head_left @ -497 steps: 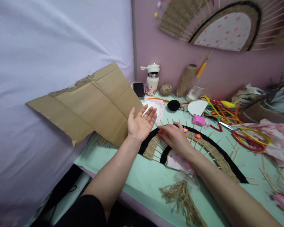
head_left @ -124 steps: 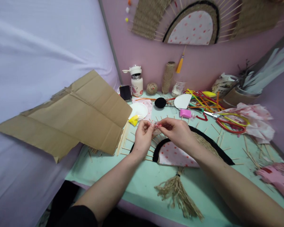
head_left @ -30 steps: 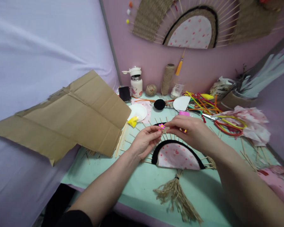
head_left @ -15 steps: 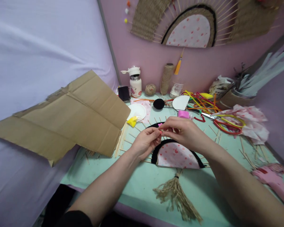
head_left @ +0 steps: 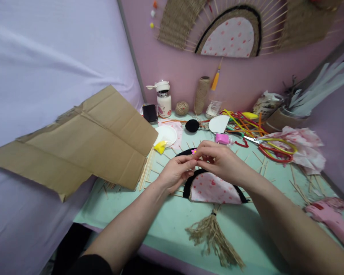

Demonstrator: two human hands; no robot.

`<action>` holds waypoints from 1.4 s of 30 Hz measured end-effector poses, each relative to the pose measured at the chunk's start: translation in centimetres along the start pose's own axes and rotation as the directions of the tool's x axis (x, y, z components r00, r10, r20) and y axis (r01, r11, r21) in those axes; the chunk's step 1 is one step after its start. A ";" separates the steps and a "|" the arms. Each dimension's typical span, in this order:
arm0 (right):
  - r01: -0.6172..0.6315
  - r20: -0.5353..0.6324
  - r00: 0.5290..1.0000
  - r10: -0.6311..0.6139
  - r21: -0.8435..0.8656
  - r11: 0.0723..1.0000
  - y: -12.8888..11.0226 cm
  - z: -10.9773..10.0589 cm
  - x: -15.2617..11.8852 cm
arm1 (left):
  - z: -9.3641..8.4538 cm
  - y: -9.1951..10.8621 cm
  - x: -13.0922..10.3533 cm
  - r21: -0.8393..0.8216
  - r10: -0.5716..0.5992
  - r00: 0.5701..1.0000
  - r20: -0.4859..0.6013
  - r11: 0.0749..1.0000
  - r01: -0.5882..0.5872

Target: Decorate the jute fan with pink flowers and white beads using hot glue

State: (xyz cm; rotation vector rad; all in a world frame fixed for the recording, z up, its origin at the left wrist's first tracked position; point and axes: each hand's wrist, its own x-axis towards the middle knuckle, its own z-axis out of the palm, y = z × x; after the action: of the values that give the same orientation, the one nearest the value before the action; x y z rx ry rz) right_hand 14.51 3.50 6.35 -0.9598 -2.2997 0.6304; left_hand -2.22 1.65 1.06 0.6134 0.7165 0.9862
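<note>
My left hand (head_left: 178, 172) and my right hand (head_left: 219, 157) meet fingertip to fingertip above a fan-shaped craft piece. Both are pinched closed around something tiny, reddish in the earlier frame and now mostly hidden by the fingers. Under them lies the craft piece, with a half-round pink-spotted fabric centre (head_left: 215, 188), a black yarn border (head_left: 187, 193) and thin wooden sticks fanning out. A pink flower with a yellow middle (head_left: 194, 151) rests on the outer black band, just beyond my fingertips. From the lower edge hangs a jute tassel (head_left: 213, 236).
Behind my hands are a pink clay block (head_left: 222, 138), a yellow clay packet (head_left: 160, 147) and a black yarn ball (head_left: 192, 125). Scissors (head_left: 271, 147) lie right, a pink glue gun (head_left: 329, 219) at front right. Cardboard (head_left: 94, 141) covers the left side. A bottle (head_left: 164, 103) stands behind.
My fingers have shifted slightly against each other, still pinched together. The yellow middle of the pink flower shows more clearly now. Nothing on the table has moved.
</note>
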 end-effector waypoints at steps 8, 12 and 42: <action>-0.035 -0.053 0.998 0.030 -0.101 0.994 -0.4 -2.0 -0.3 | 0.1 1.0 0.0 -0.127 0.058 0.995 -0.078 0.990 -0.067; -0.061 -0.059 0.997 0.054 -0.125 0.990 -0.5 -3.4 -0.6 | -0.1 1.2 0.1 -0.097 0.038 0.999 -0.038 0.994 -0.042; 0.059 -0.099 0.992 -0.078 -0.179 0.982 -1.2 3.8 0.1 | -0.1 1.4 -0.1 -0.435 -0.008 0.999 -0.032 0.900 -0.006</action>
State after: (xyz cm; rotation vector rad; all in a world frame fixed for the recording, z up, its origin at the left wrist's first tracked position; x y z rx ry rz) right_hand 11.40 2.03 4.39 -0.9651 -2.3112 0.3428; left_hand -3.07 2.12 2.03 0.2035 0.4987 1.1145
